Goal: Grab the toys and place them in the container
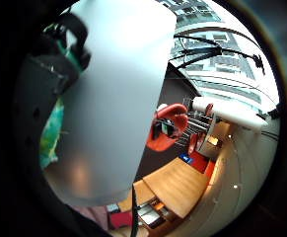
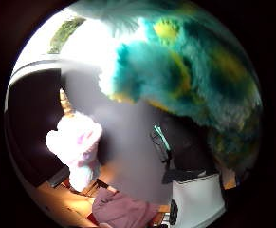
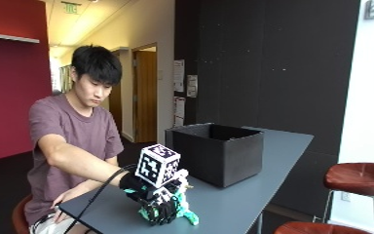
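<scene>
My gloved right hand is low on the grey table near its front corner, fingers curled round a teal and yellow plush toy. That fuzzy toy fills much of the thumb side palm view, and a strip of it shows in the little finger side view. A pink and white unicorn plush with a gold horn stands on the table close by. The black open-topped container sits further along the table, past the hand.
The person sits at the table's near end, the bare left hand down by the lap. Red stools stand on the table's far side. A dark wall runs behind the container.
</scene>
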Available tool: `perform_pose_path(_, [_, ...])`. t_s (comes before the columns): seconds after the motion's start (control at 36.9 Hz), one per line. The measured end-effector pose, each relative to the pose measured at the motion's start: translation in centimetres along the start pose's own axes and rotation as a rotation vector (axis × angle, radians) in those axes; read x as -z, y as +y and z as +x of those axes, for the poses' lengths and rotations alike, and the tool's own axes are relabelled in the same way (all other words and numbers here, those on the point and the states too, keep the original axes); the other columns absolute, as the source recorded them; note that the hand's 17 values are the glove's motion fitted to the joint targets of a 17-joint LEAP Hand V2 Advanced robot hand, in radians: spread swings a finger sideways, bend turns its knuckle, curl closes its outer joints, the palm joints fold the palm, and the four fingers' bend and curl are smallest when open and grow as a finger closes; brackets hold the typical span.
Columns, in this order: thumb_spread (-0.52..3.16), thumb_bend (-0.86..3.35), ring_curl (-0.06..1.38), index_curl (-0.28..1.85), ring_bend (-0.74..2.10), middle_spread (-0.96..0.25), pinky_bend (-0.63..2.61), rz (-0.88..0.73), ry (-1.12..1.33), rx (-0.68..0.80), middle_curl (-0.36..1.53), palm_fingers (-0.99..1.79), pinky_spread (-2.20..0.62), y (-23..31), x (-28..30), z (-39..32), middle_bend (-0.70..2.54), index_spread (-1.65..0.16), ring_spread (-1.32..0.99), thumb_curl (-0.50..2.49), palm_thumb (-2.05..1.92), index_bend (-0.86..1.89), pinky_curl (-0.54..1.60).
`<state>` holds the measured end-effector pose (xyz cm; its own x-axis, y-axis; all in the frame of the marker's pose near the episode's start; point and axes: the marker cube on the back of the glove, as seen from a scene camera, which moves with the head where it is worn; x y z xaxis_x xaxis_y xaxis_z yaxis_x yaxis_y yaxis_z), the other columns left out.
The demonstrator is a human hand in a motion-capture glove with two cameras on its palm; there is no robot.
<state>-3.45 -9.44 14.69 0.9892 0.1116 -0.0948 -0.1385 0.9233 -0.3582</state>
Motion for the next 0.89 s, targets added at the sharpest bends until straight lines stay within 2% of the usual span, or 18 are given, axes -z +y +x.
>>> perform_pose_path(0.03, [1.30, 0.05, 0.28, 0.14, 0.76, -0.07, 0.84, 0.013, -0.011, -0.002, 0.34, 0.31, -0.03, -0.1, 0.1, 0.0, 0.31, -0.15, -0.11, 0.24, 0.11, 0.13, 0.33])
perform_pose_path(0.05, [1.31, 0.07, 0.29, 0.15, 0.82, -0.08, 0.89, 0.022, -0.023, -0.003, 0.34, 0.56, -0.11, -0.2, 0.2, 0.0, 0.34, -0.16, -0.15, 0.25, 0.15, 0.18, 0.33])
perform_pose_path(0.08, [1.31, 0.08, 0.28, 0.14, 0.86, -0.09, 0.88, 0.026, -0.037, 0.000, 0.34, 0.61, -0.13, -0.2, 0.2, -0.1, 0.34, -0.16, -0.18, 0.26, 0.18, 0.17, 0.30])
perform_pose_path(0.11, [1.33, 0.10, 0.29, 0.16, 0.89, -0.11, 0.88, 0.024, -0.052, 0.006, 0.36, 0.79, -0.18, -0.2, 0.2, -0.2, 0.40, -0.18, -0.20, 0.27, 0.22, 0.23, 0.31])
perform_pose_path(0.24, [1.38, 0.19, 0.37, 0.21, 1.03, -0.20, 0.85, -0.058, -0.133, 0.055, 0.44, 1.14, -0.30, 0.4, -0.1, -0.6, 0.55, -0.21, -0.28, 0.32, 0.39, 0.30, 0.33])
perform_pose_path(0.41, [1.18, 0.25, 0.44, 0.29, 1.10, -0.25, 0.90, -0.122, -0.143, 0.094, 0.53, 1.20, -0.35, 2.6, -0.9, -0.9, 0.70, -0.25, -0.34, 0.45, 0.61, 0.45, 0.39])
perform_pose_path(0.51, [1.06, 0.24, 0.47, 0.37, 1.14, -0.27, 0.86, -0.131, -0.168, 0.130, 0.59, 1.27, -0.36, 4.8, 0.0, -0.8, 0.82, -0.27, -0.35, 0.50, 0.62, 0.67, 0.40])
perform_pose_path(0.68, [0.90, 0.21, 0.51, 0.48, 1.20, -0.27, 0.88, -0.088, -0.143, 0.158, 0.68, 1.28, -0.38, 8.9, 3.9, 0.6, 0.99, -0.27, -0.36, 0.57, 0.61, 0.89, 0.42])
perform_pose_path(0.89, [0.74, 0.19, 0.56, 0.59, 1.29, -0.25, 0.94, 0.003, -0.091, 0.158, 0.75, 1.19, -0.38, 12.9, 9.9, 2.3, 1.11, -0.25, -0.36, 0.65, 0.60, 1.04, 0.46])
